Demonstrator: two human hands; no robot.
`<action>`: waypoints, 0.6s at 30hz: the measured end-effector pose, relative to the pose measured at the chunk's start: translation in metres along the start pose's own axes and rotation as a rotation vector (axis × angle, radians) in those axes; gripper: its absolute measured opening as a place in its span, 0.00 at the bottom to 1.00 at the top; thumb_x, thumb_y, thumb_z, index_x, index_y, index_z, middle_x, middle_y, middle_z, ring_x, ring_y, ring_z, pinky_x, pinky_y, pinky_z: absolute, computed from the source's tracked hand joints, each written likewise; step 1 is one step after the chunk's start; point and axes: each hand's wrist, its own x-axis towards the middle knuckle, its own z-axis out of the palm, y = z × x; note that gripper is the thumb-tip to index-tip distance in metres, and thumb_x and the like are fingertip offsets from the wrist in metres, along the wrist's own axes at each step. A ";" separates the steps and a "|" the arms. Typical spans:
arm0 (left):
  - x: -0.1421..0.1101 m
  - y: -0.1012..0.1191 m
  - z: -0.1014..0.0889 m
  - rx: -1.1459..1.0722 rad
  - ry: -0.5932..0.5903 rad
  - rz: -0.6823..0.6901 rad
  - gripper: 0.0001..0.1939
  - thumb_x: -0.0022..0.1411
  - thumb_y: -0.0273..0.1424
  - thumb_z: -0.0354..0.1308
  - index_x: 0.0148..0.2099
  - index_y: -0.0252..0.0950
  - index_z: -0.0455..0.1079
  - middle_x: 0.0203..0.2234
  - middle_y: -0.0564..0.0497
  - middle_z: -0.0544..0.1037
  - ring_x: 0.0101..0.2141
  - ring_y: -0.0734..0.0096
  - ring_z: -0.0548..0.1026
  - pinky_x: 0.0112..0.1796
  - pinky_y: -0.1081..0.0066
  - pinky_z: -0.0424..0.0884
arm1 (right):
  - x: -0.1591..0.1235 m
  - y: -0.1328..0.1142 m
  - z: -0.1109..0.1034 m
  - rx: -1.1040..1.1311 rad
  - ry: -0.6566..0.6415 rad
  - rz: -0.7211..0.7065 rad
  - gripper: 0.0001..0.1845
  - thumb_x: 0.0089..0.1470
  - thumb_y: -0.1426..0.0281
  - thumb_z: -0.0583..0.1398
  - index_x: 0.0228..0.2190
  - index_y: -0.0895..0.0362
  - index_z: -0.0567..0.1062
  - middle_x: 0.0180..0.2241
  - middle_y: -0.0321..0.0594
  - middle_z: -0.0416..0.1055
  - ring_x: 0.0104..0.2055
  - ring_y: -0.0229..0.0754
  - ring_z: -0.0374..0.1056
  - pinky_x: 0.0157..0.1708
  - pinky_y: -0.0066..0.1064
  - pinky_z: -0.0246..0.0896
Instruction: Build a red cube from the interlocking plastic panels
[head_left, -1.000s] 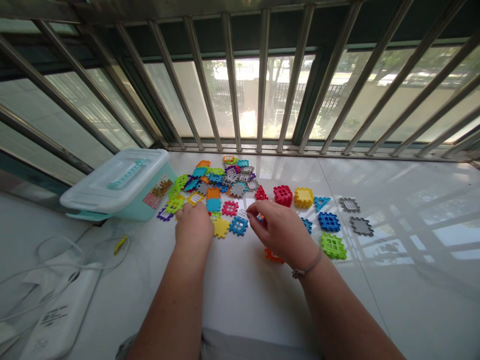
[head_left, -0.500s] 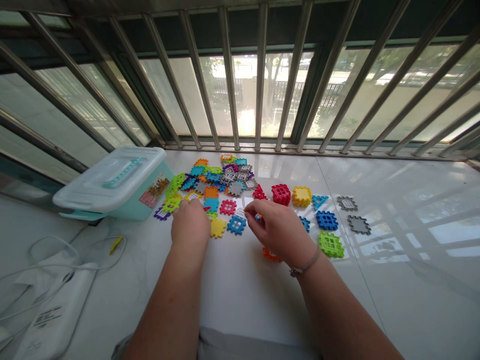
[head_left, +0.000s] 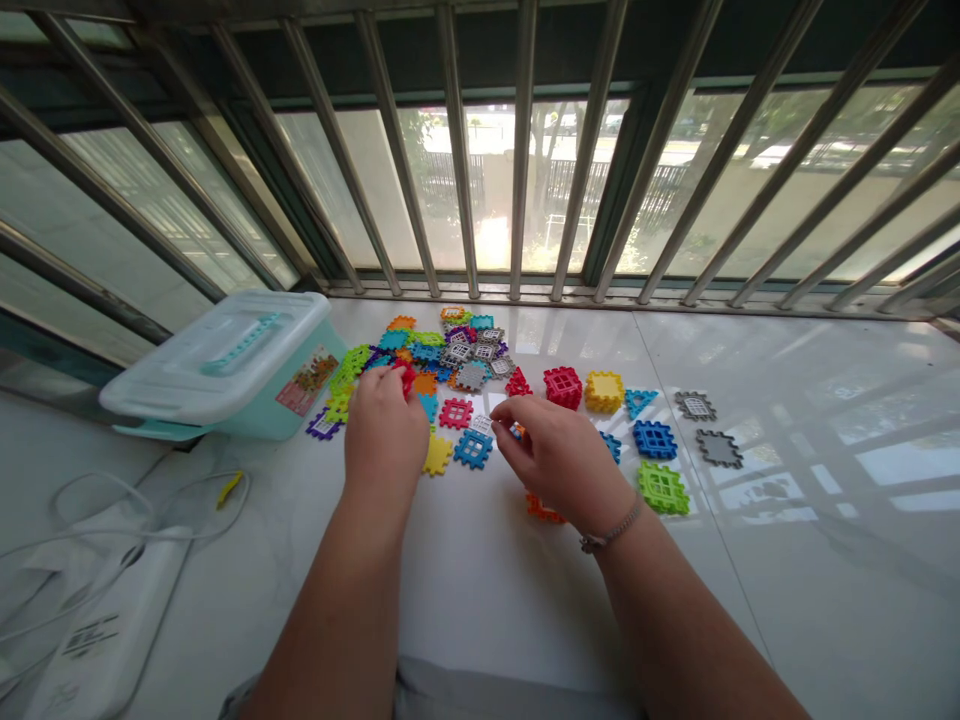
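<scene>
My left hand (head_left: 386, 425) is raised at the near left of the loose pile, fingers closed round a red building tile (head_left: 406, 377) that shows past its fingertips. My right hand (head_left: 559, 455) hovers at mid-floor with thumb and fingers brought together; what it holds, if anything, is hidden. Close to its fingertips lie a white window piece (head_left: 482, 424) and a blue window tile (head_left: 472, 449). A red window tile (head_left: 455, 413) and a yellow tile (head_left: 437, 455) lie between the hands. An orange tile stack (head_left: 544, 509) is partly covered by my right hand.
Mixed interlocking tiles (head_left: 457, 350) lie heaped toward the railing (head_left: 517, 200). Red (head_left: 562, 387), yellow (head_left: 604, 391), blue (head_left: 654, 440) and green stacks (head_left: 663, 489) stand right, beside grey tiles (head_left: 718, 449). A lidded box (head_left: 225, 365), cables and power strip (head_left: 112, 620) are left.
My left hand has lifted slightly and turned, and a red tile now shows clearly in its fingers. My right hand has hardly moved.
</scene>
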 end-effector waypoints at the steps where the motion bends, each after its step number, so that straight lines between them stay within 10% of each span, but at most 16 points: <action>1: -0.001 0.005 0.000 -0.146 0.013 0.043 0.21 0.74 0.30 0.52 0.58 0.30 0.82 0.59 0.32 0.82 0.61 0.42 0.78 0.66 0.48 0.71 | 0.000 0.000 0.001 0.003 0.025 0.001 0.06 0.72 0.69 0.62 0.46 0.52 0.80 0.43 0.40 0.84 0.37 0.44 0.78 0.36 0.35 0.63; 9: -0.024 0.040 0.021 -1.256 -0.435 -0.305 0.26 0.66 0.47 0.73 0.57 0.34 0.85 0.47 0.40 0.89 0.44 0.55 0.88 0.51 0.57 0.83 | 0.002 0.006 0.003 0.069 0.284 0.055 0.24 0.69 0.65 0.65 0.63 0.55 0.73 0.59 0.51 0.81 0.48 0.53 0.81 0.48 0.44 0.77; 18: -0.026 0.048 0.014 -1.350 -0.444 -0.344 0.21 0.65 0.43 0.74 0.53 0.33 0.86 0.48 0.39 0.89 0.46 0.55 0.87 0.51 0.58 0.84 | 0.001 0.007 0.005 0.120 0.298 0.106 0.25 0.67 0.63 0.68 0.61 0.56 0.75 0.58 0.51 0.80 0.52 0.56 0.81 0.51 0.48 0.78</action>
